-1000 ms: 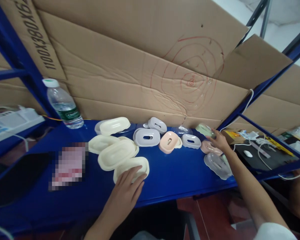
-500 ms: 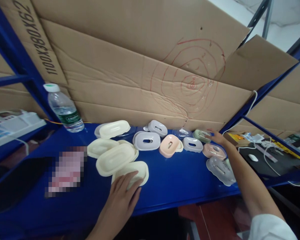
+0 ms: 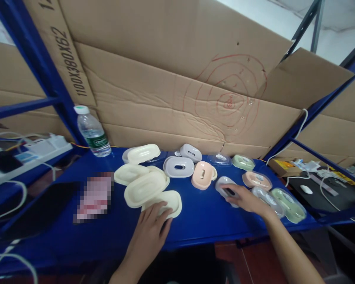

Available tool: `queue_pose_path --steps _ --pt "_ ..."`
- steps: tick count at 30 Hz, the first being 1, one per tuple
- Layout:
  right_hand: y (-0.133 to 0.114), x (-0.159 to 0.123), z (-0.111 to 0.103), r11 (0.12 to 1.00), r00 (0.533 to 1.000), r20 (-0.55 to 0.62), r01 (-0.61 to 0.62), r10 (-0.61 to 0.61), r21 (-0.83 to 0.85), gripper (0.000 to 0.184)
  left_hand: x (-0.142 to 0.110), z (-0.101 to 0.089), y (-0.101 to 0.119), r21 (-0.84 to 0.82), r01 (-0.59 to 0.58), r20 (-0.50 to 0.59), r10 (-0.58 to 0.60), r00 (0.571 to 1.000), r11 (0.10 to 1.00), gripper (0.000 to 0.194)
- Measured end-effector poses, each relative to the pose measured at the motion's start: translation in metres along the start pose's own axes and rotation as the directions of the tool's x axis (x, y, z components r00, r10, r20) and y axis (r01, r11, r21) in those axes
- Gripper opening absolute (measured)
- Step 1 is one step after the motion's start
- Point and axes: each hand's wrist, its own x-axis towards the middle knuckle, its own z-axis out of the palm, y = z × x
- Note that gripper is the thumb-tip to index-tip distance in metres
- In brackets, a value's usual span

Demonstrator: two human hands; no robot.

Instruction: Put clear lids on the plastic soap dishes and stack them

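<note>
My left hand [image 3: 154, 225] lies with fingers stretched over a cream oval plastic dish [image 3: 174, 201] near the table's front. Several other cream dishes [image 3: 144, 187] overlap just beyond it. My right hand [image 3: 242, 197] has its fingers on a lavender oval plastic dish [image 3: 223, 181] with a slot in the middle, which is tilted and partly hidden under the hand. To its left sits a peach slotted dish [image 3: 202, 175], and another lavender slotted dish [image 3: 178, 167] is farther left.
Clear-covered dishes in peach [image 3: 257, 180] and green [image 3: 290, 205] stand at the right. A water bottle [image 3: 94, 134] is at the back left, near a dark flat object [image 3: 44, 205]. Cardboard [image 3: 154, 86] forms the back wall; blue rack posts [image 3: 47, 59] flank the table.
My right hand has come from the green covered dish at the back right to the lavender slotted dish, which is now nearer and turned. My left hand stays over the cream dish.
</note>
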Motion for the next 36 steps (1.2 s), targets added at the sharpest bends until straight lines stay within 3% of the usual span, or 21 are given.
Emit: queue_pose_path --steps 4,10,13,15,19,23,26,30,33,36 --pt "-0.025 -0.005 0.006 1.0 0.998 -0.055 0.011 -0.01 0.018 0.03 0.0 -0.004 0.0 -0.039 0.001 0.025 0.0 1.0 0.999 0.023" --pt "-0.047 -0.013 0.046 0.999 0.989 -0.143 0.049 -0.048 0.002 0.045 0.016 -0.008 0.025 -0.225 -0.038 0.177 0.08 0.981 0.974 0.027" --pt "-0.06 -0.014 0.053 0.999 0.964 -0.264 0.016 -0.006 0.034 0.045 0.018 -0.004 0.035 -0.26 -0.047 0.213 0.105 0.971 0.965 0.046" --pt "-0.079 -0.016 0.055 0.997 0.957 -0.292 0.023 0.0 0.076 0.042 0.012 -0.001 0.032 -0.245 -0.013 0.188 0.06 0.98 0.969 0.062" --pt "-0.135 -0.013 0.069 0.98 0.97 -0.183 0.177 -0.159 0.09 0.046 -0.004 0.0 0.019 -0.229 0.115 0.179 -0.074 0.981 0.967 0.085" --pt "-0.169 0.002 0.089 0.93 0.936 -0.076 0.35 -0.343 0.109 0.052 -0.01 -0.007 0.014 -0.187 0.093 0.204 -0.054 0.978 0.978 0.08" --pt "-0.168 0.007 0.102 0.923 0.923 -0.061 0.383 -0.381 0.041 0.05 -0.011 -0.012 0.005 -0.096 0.009 0.203 0.01 0.979 0.995 0.067" --pt "-0.153 -0.002 0.111 0.936 0.94 -0.065 0.324 -0.335 -0.137 0.048 -0.011 -0.015 -0.012 -0.011 -0.023 0.228 0.025 0.973 1.0 0.059" --pt "-0.147 -0.002 0.096 0.925 0.935 -0.02 0.347 -0.355 -0.155 0.046 -0.012 -0.016 -0.017 -0.009 -0.034 0.232 0.035 0.972 0.999 0.058" --pt "-0.142 0.022 0.061 0.925 0.929 -0.083 0.347 -0.362 -0.152 0.045 -0.011 -0.018 -0.014 -0.037 -0.03 0.235 0.038 0.971 0.999 0.06"
